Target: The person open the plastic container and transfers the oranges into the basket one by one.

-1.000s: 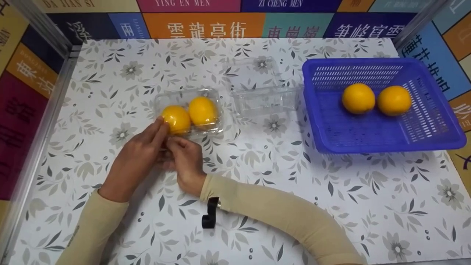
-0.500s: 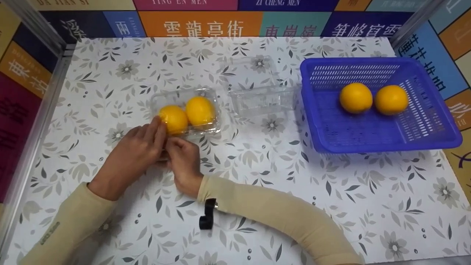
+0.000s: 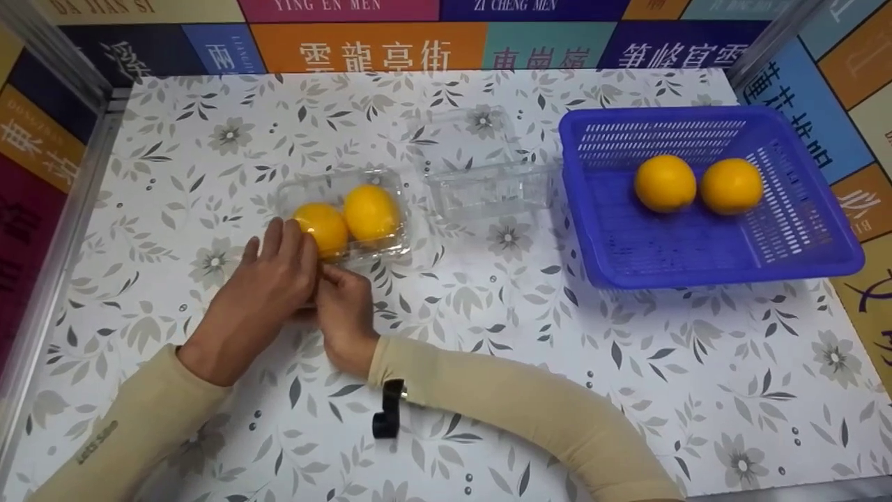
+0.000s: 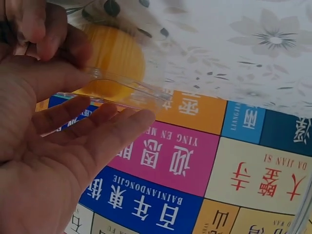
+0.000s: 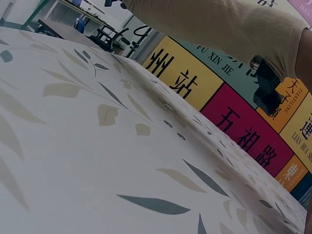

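A clear plastic clamshell box (image 3: pixel 399 249) lies left of centre in the head view, with two oranges (image 3: pixel 371 209) inside. My left hand (image 3: pixel 258 289) is at its near-left corner, fingers stretched along the lid. In the left wrist view, the thumb and fingers of this left hand (image 4: pixel 53 151) pinch the rim from both sides beside an orange (image 4: pixel 117 58). Close against it, my right hand (image 3: pixel 346 307) holds the front edge with curled fingers; its fingertips are partly hidden. The right wrist view shows mainly tabletop, with a sleeve (image 5: pixel 209 24) across the top.
To the right of the box stands another clear clamshell (image 3: pixel 488 192), its lid folded back, without fruit. A blue basket (image 3: pixel 697 273) holding two oranges (image 3: pixel 665 183) sits at the right. Printed panels (image 3: pixel 390 45) border the floral tabletop (image 3: pixel 488 390).
My left hand's fingers have shifted and spread a little at the box corner. The right hand keeps its place there. The whole head view has drifted slightly.
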`<action>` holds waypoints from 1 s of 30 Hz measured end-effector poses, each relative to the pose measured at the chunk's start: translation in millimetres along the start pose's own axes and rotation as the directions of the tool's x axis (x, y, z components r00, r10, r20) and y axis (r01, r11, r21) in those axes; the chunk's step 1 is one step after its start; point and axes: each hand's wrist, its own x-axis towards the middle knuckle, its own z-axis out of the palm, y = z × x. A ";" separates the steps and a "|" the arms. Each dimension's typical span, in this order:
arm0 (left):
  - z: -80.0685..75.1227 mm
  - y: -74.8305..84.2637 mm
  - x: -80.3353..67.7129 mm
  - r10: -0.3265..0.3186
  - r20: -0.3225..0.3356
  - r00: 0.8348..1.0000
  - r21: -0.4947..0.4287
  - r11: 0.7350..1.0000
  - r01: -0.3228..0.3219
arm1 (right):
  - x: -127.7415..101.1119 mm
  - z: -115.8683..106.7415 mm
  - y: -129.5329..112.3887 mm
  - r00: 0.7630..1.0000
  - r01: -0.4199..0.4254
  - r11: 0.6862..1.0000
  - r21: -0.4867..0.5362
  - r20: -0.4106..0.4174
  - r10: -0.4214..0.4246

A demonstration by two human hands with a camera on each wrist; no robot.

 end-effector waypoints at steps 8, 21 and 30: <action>1.9 4.4 0.1 -0.032 0.066 0.997 -0.089 0.995 0.038 | 0.3 -0.4 -0.1 0.999 -0.026 0.999 0.041 0.020 0.025; 6.3 3.4 -1.2 0.052 0.036 0.998 -0.022 0.998 -0.051 | -0.3 -0.6 1.7 1.000 0.013 0.999 0.044 0.019 -0.014; 8.6 -2.0 -0.6 0.119 0.025 0.993 -0.001 0.993 -0.119 | 0.8 -2.3 1.8 0.999 0.030 0.998 0.046 0.025 -0.031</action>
